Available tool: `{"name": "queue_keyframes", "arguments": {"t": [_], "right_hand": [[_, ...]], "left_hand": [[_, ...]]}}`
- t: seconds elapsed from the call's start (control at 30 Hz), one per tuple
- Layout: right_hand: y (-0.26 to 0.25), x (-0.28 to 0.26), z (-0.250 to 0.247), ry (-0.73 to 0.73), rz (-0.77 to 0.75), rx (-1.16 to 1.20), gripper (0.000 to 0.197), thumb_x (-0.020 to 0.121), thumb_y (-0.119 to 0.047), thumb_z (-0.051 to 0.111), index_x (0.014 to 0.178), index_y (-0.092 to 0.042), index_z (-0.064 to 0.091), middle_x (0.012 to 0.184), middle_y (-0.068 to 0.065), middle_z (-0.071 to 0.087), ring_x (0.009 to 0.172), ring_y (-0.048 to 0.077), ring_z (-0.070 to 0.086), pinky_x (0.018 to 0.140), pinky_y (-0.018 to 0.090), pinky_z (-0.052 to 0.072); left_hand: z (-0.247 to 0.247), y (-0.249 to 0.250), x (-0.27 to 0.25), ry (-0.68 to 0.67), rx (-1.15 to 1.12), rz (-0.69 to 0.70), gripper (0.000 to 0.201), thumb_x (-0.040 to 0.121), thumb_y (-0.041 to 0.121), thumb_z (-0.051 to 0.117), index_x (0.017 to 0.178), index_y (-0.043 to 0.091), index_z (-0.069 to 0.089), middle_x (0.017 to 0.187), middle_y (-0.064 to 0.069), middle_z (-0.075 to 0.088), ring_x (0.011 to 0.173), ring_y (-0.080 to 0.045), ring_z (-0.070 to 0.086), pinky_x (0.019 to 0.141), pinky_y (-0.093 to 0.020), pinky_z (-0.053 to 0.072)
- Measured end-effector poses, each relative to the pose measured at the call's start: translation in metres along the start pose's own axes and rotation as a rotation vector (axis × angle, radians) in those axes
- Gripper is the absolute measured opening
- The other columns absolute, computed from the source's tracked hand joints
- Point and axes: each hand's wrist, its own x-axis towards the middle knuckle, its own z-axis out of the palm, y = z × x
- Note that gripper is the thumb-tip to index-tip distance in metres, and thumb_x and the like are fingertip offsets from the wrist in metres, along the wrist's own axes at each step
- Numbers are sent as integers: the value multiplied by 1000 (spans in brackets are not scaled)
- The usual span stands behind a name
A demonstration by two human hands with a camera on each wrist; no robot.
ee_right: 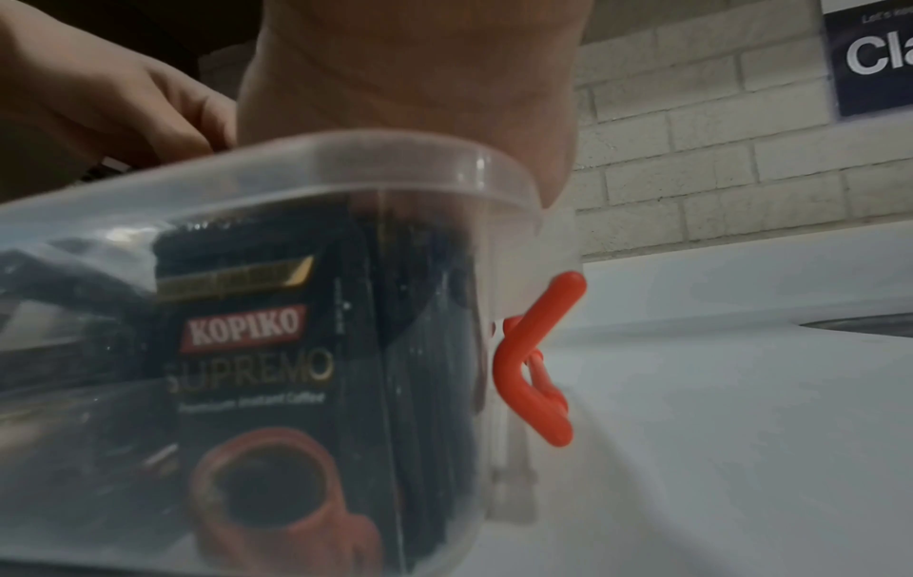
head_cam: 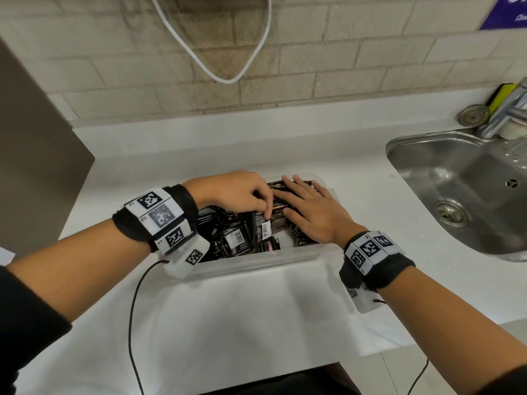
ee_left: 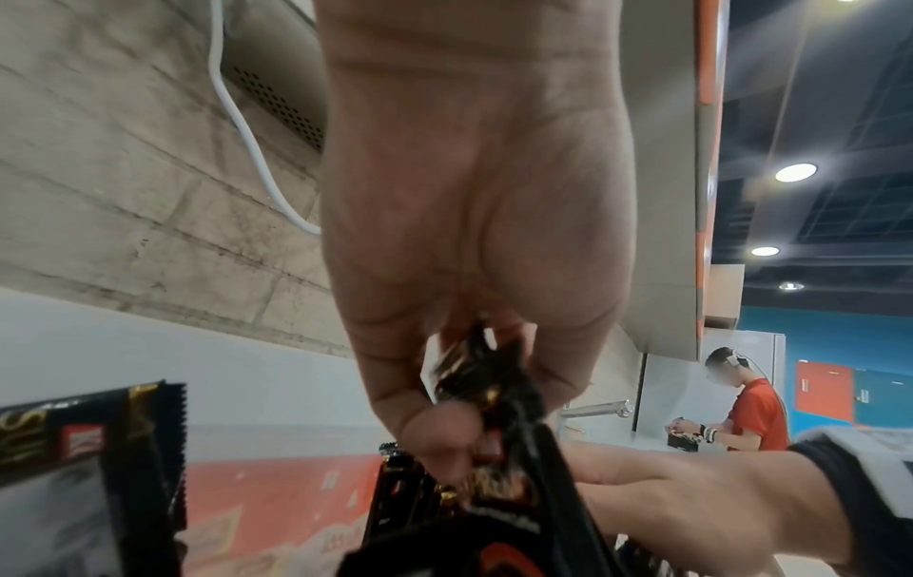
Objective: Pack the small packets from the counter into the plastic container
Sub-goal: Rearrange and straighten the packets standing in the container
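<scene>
A clear plastic container (head_cam: 256,262) sits on the white counter, holding several black coffee packets (head_cam: 233,238). My left hand (head_cam: 242,192) reaches over it, and its fingers pinch the top of one upright black packet (head_cam: 261,228); the left wrist view shows that packet (ee_left: 494,390) gripped between fingers and thumb. My right hand (head_cam: 308,212) lies flat, fingers straight, pressing on a row of packets at the container's right end. In the right wrist view the container wall (ee_right: 420,164) shows a packet (ee_right: 257,351) standing inside, with a red clip (ee_right: 533,359) on its side.
A steel sink (head_cam: 467,189) with a tap lies to the right. A tiled wall with a hanging white cable (head_cam: 228,78) runs behind. A black wire (head_cam: 134,309) trails across the counter's front left. A grey panel (head_cam: 34,166) stands at the left.
</scene>
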Motion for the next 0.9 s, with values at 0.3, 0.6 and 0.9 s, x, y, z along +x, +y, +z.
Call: {"name": "queue_keyframes", "arguments": {"t": [0.3, 0.6, 0.9], "right_hand": [[0, 0, -1, 3, 1, -6, 50, 105, -46, 23, 154, -46, 12, 166, -8, 2, 152, 13, -5, 123, 44, 1], [0, -1, 0, -3, 4, -3, 49, 106, -43, 21, 154, -44, 11, 166, -7, 2, 152, 12, -5, 123, 43, 1], [2, -4, -4, 21, -12, 128, 69, 88, -43, 16, 157, -33, 16, 166, -8, 6, 152, 8, -3, 124, 40, -1]], "left_hand": [[1, 7, -1, -198, 121, -65, 49, 67, 34, 80, 115, 35, 68, 123, 0, 53, 88, -5, 59, 90, -34, 51], [23, 11, 17, 13, 254, 8, 23, 86, 17, 71, 109, 14, 72, 100, -10, 64, 96, -25, 61, 86, -42, 50], [52, -1, 28, 340, 151, -53, 30, 87, 23, 74, 97, 25, 46, 77, 7, 51, 65, -12, 52, 51, -25, 34]]}}
